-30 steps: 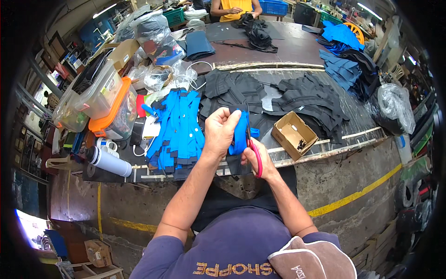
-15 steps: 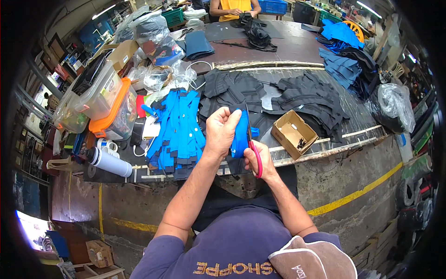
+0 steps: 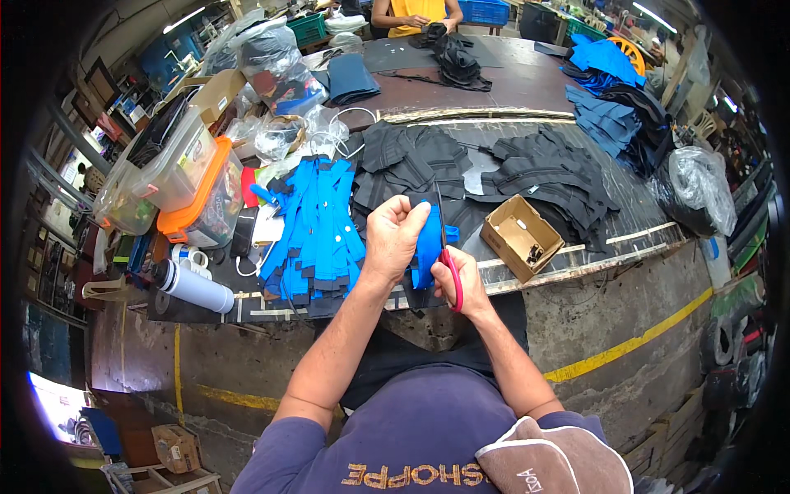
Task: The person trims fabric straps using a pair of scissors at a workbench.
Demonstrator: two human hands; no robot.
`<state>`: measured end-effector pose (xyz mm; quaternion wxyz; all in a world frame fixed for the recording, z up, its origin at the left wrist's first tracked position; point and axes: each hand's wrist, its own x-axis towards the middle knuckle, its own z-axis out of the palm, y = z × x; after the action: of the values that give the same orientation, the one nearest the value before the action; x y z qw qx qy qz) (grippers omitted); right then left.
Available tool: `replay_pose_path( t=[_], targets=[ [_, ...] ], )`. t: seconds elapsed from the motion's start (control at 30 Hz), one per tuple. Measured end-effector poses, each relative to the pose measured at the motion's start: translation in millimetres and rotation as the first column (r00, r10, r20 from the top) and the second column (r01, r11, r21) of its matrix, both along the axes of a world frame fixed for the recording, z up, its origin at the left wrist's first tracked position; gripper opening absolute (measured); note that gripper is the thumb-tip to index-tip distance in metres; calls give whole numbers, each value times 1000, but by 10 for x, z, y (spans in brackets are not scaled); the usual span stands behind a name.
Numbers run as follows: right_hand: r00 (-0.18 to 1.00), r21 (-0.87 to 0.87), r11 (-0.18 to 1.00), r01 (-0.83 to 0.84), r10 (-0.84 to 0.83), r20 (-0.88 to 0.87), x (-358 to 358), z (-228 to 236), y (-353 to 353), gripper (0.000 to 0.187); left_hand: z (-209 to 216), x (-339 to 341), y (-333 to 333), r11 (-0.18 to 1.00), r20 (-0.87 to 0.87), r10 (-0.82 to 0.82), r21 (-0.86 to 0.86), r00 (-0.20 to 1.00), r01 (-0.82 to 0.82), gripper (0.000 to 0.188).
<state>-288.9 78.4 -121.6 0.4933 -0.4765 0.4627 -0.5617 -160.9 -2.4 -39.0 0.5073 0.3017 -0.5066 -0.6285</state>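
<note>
My left hand pinches the upper end of a blue fabric strip, which hangs in a curve between my two hands. In my right hand is a pair of scissors with a red handle, its dark blades pointing away from me along the strip's right side. Whether the blades are cutting into the fabric cannot be made out. Left of my hands lies a pile of blue strips with dark ends. Stacks of black fabric pieces lie beyond my hands.
To the right stands an open cardboard box with small dark items inside. A pale bottle and an orange-edged plastic bin occupy the left side. Across the table, a person in yellow handles black fabric.
The left hand has shifted slightly to the right and down, with the blue strip sinking a little alongside it. The scissors stay in nearly the same place.
</note>
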Motion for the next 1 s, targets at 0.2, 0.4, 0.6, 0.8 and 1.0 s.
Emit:
replay_pose_path(
  t=[0.2,0.4,0.6,0.8,1.0],
  targets=[
    [998,91,995,50,-53,26,35,75,11,39,-180,116,-142,998,39,-51,30,998,50,15],
    [971,5,975,223,-223,87,54,122,-119,31,-137,171,-153,980,-103,-76,176,992,93,30],
    [941,-119,954,275,-242,235,56,97,-277,24,-214,196,-161,978,-161,-82,177,984,111,35],
    [937,-95,972,214,-177,301,92,265,-378,23,-168,192,-63,981,93,12,-196,996,6,21],
    [977,-129,980,151,-128,172,14,520,-558,20,459,337,-165,951,55,10,-308,998,8,14]
  ],
)
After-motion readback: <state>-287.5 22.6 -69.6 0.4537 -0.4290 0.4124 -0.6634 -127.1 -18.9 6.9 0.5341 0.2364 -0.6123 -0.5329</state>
